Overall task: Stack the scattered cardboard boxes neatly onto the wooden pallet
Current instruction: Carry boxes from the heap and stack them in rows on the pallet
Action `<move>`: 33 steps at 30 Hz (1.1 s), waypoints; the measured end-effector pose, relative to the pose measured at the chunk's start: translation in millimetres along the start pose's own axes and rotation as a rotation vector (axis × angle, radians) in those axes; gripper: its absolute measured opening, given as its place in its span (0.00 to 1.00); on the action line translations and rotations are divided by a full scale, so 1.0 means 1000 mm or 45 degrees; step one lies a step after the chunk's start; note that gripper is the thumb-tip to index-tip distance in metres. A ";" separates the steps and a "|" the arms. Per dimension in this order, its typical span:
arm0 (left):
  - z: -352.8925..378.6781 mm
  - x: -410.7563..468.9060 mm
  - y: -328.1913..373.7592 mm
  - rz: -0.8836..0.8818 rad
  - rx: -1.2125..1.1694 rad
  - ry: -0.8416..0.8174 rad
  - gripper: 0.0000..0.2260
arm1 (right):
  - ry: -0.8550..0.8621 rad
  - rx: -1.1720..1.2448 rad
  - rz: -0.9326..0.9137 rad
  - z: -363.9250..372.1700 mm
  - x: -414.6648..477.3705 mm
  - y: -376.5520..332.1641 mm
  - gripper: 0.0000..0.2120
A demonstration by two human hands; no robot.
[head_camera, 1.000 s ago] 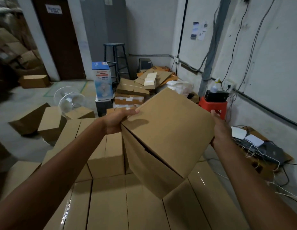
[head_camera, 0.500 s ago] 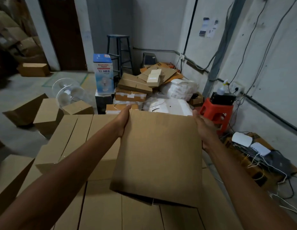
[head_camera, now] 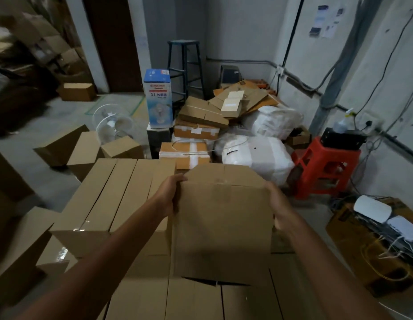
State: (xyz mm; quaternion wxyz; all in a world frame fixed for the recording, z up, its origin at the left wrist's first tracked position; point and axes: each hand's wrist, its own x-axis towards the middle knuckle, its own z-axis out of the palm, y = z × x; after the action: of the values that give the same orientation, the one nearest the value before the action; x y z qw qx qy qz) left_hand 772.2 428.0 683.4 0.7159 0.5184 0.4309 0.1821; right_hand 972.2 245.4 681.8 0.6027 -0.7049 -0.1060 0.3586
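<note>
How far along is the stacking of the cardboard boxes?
Done: a bottom layer and an upper row of boxes are stacked. In hand: the left hand and right hand hold one box beside that row. Left: several loose boxes lie on the floor at left.

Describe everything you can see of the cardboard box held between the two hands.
The cardboard box is plain brown board, its face turned up toward the camera. The far flap has cut corners, and a strip of clear tape glints near that edge. A dark gap shows along its near bottom edge. The left hand grips its left side and the right hand its right. It sits over the stacked boxes, beside their taller row; whether it rests on them is unclear.
</note>
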 end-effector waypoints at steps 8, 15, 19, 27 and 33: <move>-0.001 0.106 -0.076 0.170 0.058 0.007 0.33 | -0.148 0.075 0.496 -0.009 0.122 0.098 0.43; -0.028 0.183 -0.169 0.423 0.314 0.139 0.21 | -0.159 0.087 0.412 0.026 0.198 0.208 0.33; -0.049 0.217 -0.212 0.542 0.608 0.200 0.26 | -0.122 0.114 0.349 0.050 0.230 0.264 0.29; -0.123 0.281 -0.284 0.450 1.675 0.058 0.37 | -0.096 -0.085 0.176 0.089 0.264 0.335 0.32; -0.152 0.300 -0.307 0.614 1.930 0.054 0.46 | -0.096 -0.179 0.019 0.103 0.280 0.353 0.22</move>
State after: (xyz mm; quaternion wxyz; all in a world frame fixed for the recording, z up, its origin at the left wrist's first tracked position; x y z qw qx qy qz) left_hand 761.4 607.6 265.0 0.1007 0.9397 0.3269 -0.0010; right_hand 1009.0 398.9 248.0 0.5446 -0.7324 -0.1483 0.3809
